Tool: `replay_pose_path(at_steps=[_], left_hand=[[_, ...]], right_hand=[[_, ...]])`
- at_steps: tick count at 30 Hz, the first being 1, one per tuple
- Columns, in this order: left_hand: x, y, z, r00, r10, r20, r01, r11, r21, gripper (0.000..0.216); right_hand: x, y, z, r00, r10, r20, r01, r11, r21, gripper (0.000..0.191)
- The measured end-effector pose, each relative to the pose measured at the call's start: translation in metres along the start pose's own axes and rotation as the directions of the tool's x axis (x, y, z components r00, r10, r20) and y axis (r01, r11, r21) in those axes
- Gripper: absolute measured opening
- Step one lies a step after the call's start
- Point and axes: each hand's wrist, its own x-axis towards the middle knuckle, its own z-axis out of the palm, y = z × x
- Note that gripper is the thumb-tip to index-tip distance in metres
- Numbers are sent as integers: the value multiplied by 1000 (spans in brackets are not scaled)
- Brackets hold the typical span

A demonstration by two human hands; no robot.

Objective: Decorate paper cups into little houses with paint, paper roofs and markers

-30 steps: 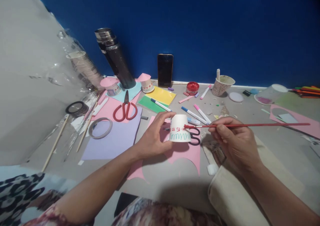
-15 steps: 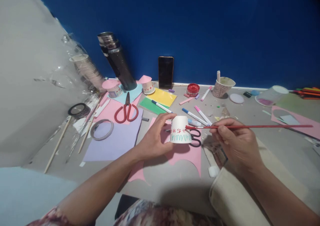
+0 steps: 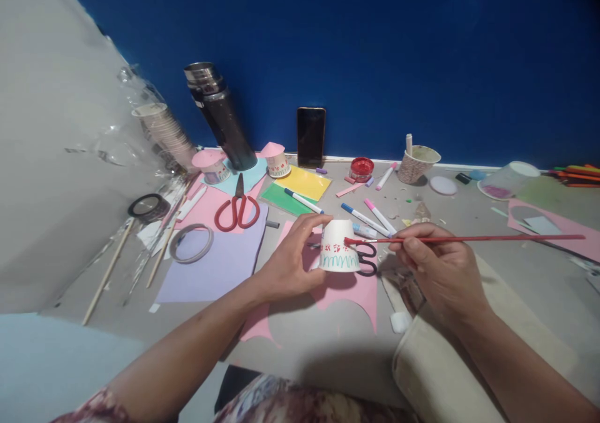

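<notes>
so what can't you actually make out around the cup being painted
Head view only:
Far side of the upturned white paper cup: faces away, left hand covers part.
Black-handled scissors: blades mostly hidden behind the cup.
Thin red paintbrush grip: buried in right hand.

Red scissors (image 3: 237, 210) are laid on pink paper (image 3: 206, 205) beside a tape roll (image 3: 190, 243); a black flask (image 3: 218, 117) and a phone (image 3: 310, 136) are set by the blue wall (image 3: 375, 67), a red paint pot (image 3: 361, 167) near them
</notes>
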Motion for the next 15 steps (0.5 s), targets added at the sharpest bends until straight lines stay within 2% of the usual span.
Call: replay_pose_path(at_steps=[7,15], left_hand=[[0,-1,1,1000,18,-7,-17,1000,19,77],[0,1,-1,1000,0,1,0,1000,2,76]], right_hand=[[-1,-3,0,999,-32,32,34,997,-64,22],[0,-4,-2,1000,-16,-4,16,999,46,22]])
